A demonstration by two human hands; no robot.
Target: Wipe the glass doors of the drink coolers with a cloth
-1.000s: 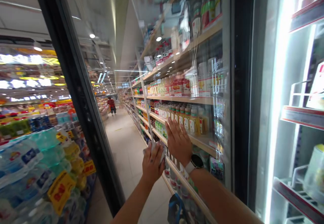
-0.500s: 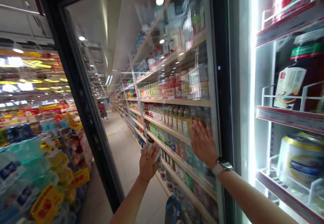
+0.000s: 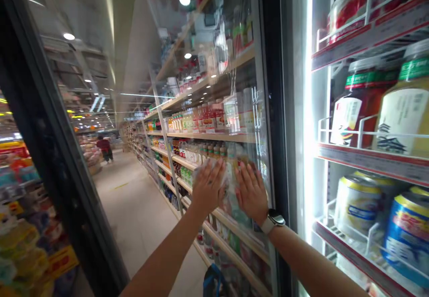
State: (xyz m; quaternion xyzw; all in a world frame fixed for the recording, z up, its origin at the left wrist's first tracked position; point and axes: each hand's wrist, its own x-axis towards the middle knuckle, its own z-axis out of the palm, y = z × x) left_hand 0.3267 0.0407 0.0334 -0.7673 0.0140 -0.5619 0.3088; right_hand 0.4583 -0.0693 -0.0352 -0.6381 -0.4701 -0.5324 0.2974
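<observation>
A glass door with a dark frame [image 3: 273, 109] stands open in front of me. My left hand [image 3: 208, 185] lies against the glass with its fingers stretched, over a whitish, crumpled cloth or tissue that shows at its edges. Beside it, a little to the right, my right hand [image 3: 251, 192] rests flat on the glass with fingers spread and nothing visible in it. A watch [image 3: 275, 218] with a light strap is on the right wrist. Bottles on wooden shelves show through or in the glass behind both hands.
On the right, a lit cooler holds bottles [image 3: 348, 109] and cans [image 3: 358, 203] on wire-fronted shelves [image 3: 368, 158]. Packed goods [image 3: 23, 252] stand at the lower left. Beyond the glass, a person [image 3: 105, 148] is in the far aisle [image 3: 124, 198].
My left hand has moved up and right across the glass, closer to my right hand. The view has turned right, showing more of the cooler.
</observation>
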